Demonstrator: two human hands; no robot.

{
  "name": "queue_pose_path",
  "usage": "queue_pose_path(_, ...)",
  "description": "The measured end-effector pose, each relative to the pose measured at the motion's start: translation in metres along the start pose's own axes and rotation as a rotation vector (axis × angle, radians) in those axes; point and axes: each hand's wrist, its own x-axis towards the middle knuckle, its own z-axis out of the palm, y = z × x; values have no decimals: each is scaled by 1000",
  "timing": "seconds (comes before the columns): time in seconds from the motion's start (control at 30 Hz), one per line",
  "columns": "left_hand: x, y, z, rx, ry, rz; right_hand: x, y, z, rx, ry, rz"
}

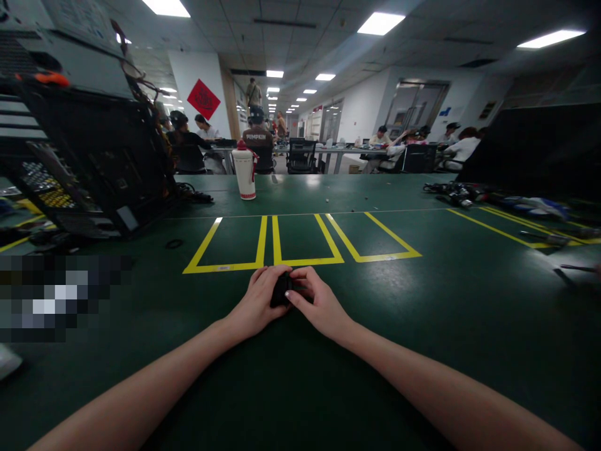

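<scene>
Left hand (pixel 260 293) wraps round a small black object (pixel 280 290), too dark to name for sure; right hand (pixel 319 299) grips its other side, over the green table (pixel 422 326), just short of yellow tape (pixel 310 261). Beyond, a white cup (pixel 245 174) stands upright.

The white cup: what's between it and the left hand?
In the head view, a thin pale line and yellow tape on the green table lie between the white cup and the left hand.
</scene>
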Motion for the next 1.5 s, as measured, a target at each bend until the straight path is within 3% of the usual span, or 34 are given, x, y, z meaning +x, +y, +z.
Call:
queue_pose_path(0.8,-1,0,1,-9,-14,-1,1,3,-1,-40,6,4)
queue_pose_path(1.23,-1,-1,1,1,6,13,-1,-2,0,-95,9,-81)
queue_pose_path(1.5,0,-5,5,8,28,10,0,2,0,-82,20,-36)
